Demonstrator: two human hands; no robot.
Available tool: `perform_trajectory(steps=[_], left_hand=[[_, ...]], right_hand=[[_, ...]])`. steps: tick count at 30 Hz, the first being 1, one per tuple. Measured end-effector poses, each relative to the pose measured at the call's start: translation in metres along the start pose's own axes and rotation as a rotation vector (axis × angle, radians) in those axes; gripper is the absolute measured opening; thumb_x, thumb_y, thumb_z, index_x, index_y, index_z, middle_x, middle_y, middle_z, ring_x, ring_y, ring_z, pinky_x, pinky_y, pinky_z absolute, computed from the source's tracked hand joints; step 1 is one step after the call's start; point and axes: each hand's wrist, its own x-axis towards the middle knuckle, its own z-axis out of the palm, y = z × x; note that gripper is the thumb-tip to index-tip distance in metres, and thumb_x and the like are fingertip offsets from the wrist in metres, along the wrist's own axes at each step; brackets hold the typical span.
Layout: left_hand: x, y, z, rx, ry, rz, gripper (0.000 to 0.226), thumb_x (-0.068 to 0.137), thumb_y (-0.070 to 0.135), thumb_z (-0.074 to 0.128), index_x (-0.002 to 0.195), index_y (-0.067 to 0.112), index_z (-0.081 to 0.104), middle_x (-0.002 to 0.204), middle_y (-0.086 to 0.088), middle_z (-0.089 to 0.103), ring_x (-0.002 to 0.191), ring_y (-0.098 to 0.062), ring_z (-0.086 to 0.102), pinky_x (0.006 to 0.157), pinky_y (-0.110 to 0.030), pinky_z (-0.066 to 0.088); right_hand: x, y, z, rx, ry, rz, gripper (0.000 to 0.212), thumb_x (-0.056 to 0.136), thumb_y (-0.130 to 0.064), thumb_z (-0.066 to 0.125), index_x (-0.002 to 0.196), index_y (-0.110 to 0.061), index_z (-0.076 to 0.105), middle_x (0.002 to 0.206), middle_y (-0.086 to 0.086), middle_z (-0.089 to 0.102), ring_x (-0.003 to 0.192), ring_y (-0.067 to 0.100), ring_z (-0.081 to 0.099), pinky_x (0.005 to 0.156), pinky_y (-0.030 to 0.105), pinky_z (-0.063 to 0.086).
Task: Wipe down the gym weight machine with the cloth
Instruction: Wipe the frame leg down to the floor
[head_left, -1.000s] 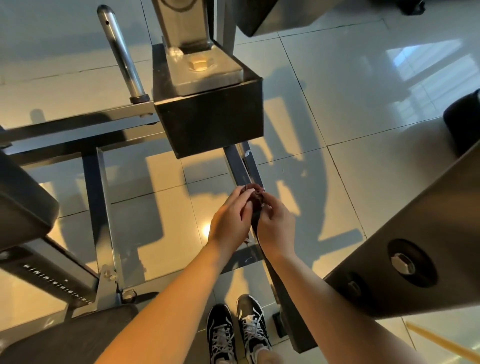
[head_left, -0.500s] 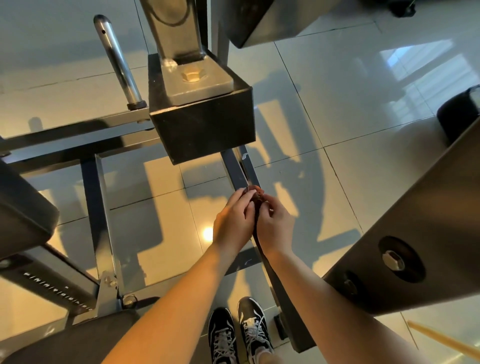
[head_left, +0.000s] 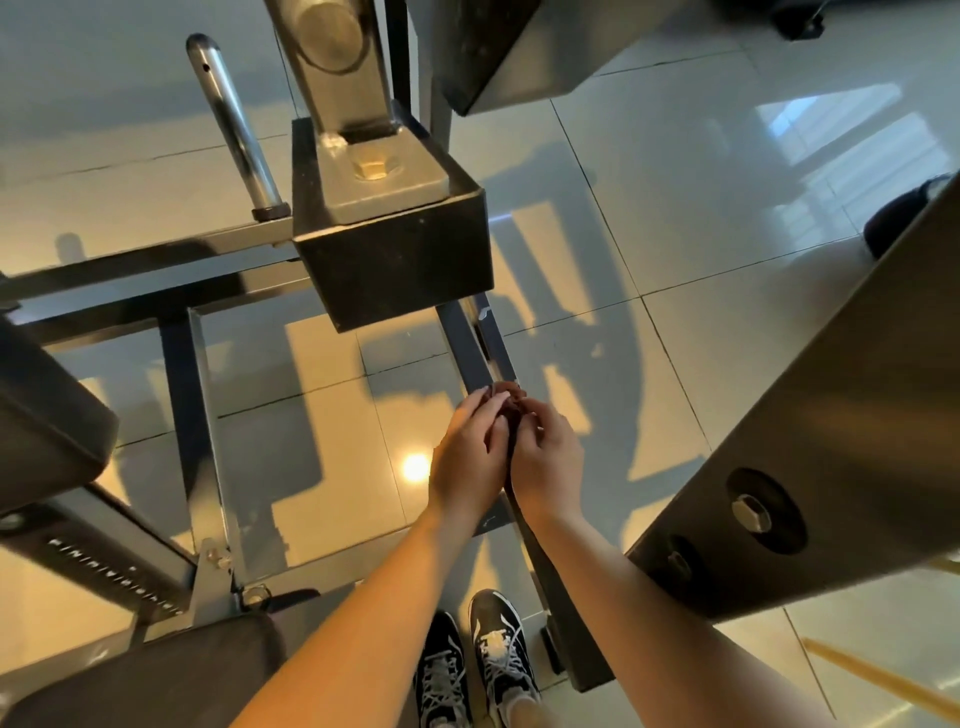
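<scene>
Looks like the getting-ready step: bunching the small dark red-brown cloth (head_left: 508, 402) into a wad before any rubbing. Holds it up at the fingertips, right between the left hand (head_left: 470, 457) and the right hand (head_left: 546, 460), in line with the thin dark bar (head_left: 465, 332) of the weight machine (head_left: 395, 260), low by the floor (head_left: 701, 208). Hard to tell: touching that bar, or just above it. Pinches the cloth with the left hand, fingers long and only a little bent, laid over the top of the wad. Curls the right hand's fingers in around the other side, thumb tucked close. Has both hands pressed side by side, backs up toward the camera, with both bare arms reaching forward and down, above the black and white shoes (head_left: 478, 670). Next, most likely: take a firm hold with one hand, flatten the wad, bring it down onto the metal, and rub along it with steady pushes. Might call for bending lower, with the bar so near the floor. No sign yet of any wiped part.
</scene>
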Motion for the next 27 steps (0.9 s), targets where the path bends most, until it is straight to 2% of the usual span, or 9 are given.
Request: perform_trajectory(steps=[3,10,12,16,18,20,22,25,27], left_hand=[[-0.006,-0.002,0.000,0.000,-0.024,0.012,0.036,0.108,0.029,0.042,0.142,0.029,0.055,0.152,0.008,0.047,0.133,-0.010,0.049,0.104,-0.025,0.048],[0.054,-0.018,-0.002,-0.052,0.030,-0.127,0.041,0.109,0.029,0.038,0.148,0.028,0.049,0.158,0.006,0.039,0.144,-0.014,0.038,0.119,-0.030,0.032],[0.054,-0.014,-0.001,-0.127,0.038,-0.175,0.041,0.109,0.028,0.038,0.149,0.029,0.047,0.161,0.007,0.035,0.146,-0.012,0.033,0.115,-0.019,0.026],[0.016,-0.005,0.004,-0.104,0.055,-0.118,0.042,0.110,0.025,0.036,0.150,0.023,0.046,0.163,0.002,0.031,0.147,-0.013,0.031,0.112,-0.017,0.024],[-0.009,0.000,0.008,-0.118,0.057,-0.103,0.041,0.109,0.024,0.036,0.148,0.021,0.048,0.162,0.002,0.033,0.144,-0.009,0.035,0.109,-0.013,0.029],[-0.037,0.008,0.010,-0.188,0.061,-0.112,0.039,0.109,0.024,0.039,0.146,0.023,0.051,0.161,0.008,0.034,0.140,0.001,0.035,0.106,-0.004,0.027],[-0.066,0.016,0.014,-0.253,0.040,-0.110,0.039,0.109,0.024,0.041,0.146,0.025,0.052,0.160,0.011,0.035,0.142,0.000,0.035,0.108,-0.003,0.027],[-0.087,0.017,0.016,-0.271,-0.005,-0.128,0.040,0.109,0.025,0.042,0.148,0.027,0.051,0.162,0.012,0.030,0.146,-0.002,0.030,0.118,-0.016,0.027],[-0.079,0.016,0.010,-0.233,-0.018,-0.128,0.040,0.108,0.022,0.044,0.147,0.024,0.052,0.158,0.015,0.031,0.144,0.001,0.029,0.112,-0.004,0.022]], right_hand=[[-0.007,0.004,-0.005,-0.026,-0.004,0.003,0.028,0.106,-0.017,0.047,0.124,-0.022,0.068,0.109,-0.012,0.067,0.099,-0.003,0.060,0.095,0.020,0.050],[0.012,0.005,0.015,-0.102,-0.122,-0.016,0.036,0.106,-0.018,0.047,0.139,-0.026,0.060,0.119,-0.014,0.067,0.111,0.004,0.063,0.099,0.025,0.051],[0.014,0.006,0.013,-0.057,-0.090,0.036,0.037,0.107,-0.017,0.047,0.141,-0.021,0.059,0.130,-0.005,0.066,0.120,0.010,0.061,0.104,0.025,0.047],[0.007,0.005,-0.002,-0.031,-0.044,0.075,0.032,0.108,-0.017,0.045,0.135,-0.015,0.062,0.119,-0.004,0.066,0.110,0.007,0.058,0.083,0.001,0.038],[-0.001,0.006,-0.012,-0.031,-0.033,0.078,0.030,0.108,-0.018,0.045,0.132,-0.017,0.062,0.114,-0.009,0.061,0.108,0.006,0.057,0.085,0.003,0.039],[-0.014,0.009,-0.023,-0.031,-0.038,0.087,0.029,0.108,-0.019,0.044,0.131,-0.020,0.061,0.113,-0.012,0.056,0.105,-0.003,0.054,0.091,0.005,0.039],[-0.028,0.010,-0.034,-0.022,-0.071,0.088,0.027,0.108,-0.018,0.044,0.127,-0.024,0.061,0.108,-0.019,0.058,0.101,-0.013,0.053,0.087,0.002,0.040],[-0.045,0.011,-0.043,-0.042,-0.118,0.061,0.026,0.107,-0.019,0.045,0.124,-0.030,0.061,0.112,-0.016,0.065,0.106,-0.008,0.057,0.097,0.015,0.046],[-0.050,0.013,-0.043,-0.044,-0.146,0.052,0.028,0.107,-0.021,0.045,0.127,-0.033,0.060,0.116,-0.017,0.065,0.107,-0.007,0.058,0.095,0.011,0.045]])
